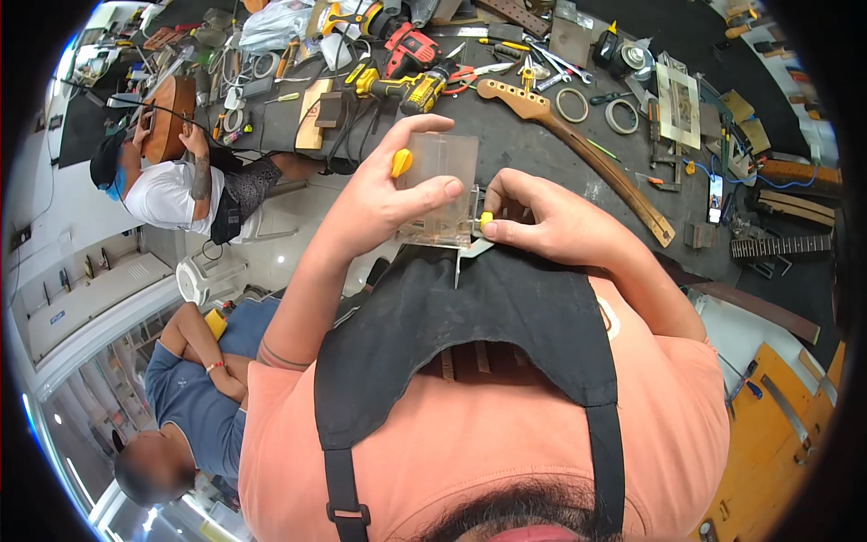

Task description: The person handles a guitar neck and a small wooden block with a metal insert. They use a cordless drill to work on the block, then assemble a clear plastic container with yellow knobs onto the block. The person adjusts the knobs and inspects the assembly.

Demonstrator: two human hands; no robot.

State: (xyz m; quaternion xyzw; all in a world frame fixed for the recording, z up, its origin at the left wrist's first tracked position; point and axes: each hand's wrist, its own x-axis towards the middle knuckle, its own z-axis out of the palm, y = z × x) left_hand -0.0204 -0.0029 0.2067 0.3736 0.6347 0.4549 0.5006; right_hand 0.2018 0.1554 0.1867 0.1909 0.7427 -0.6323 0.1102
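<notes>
A clear acrylic jig [449,158] with yellow knobs is held up at the workbench's near edge, in front of my black apron [479,298]. My left hand [379,199] closes round its left side, thumb across the face, next to one yellow knob [402,163]. At the lower right corner of the jig, my right hand [542,217] pinches a second yellow knob [487,222] between thumb and fingers. A thin metal piece [476,253] sticks out below the jig. My hands partly cover the jig's edges.
On the dark workbench [533,163] lie a guitar neck [578,140], two tape rolls [572,106], a yellow drill [415,90], a red power tool [411,50] and wrenches [560,65]. Left, a person [172,191] holds a guitar body [172,117]; another person [194,361] sits nearer.
</notes>
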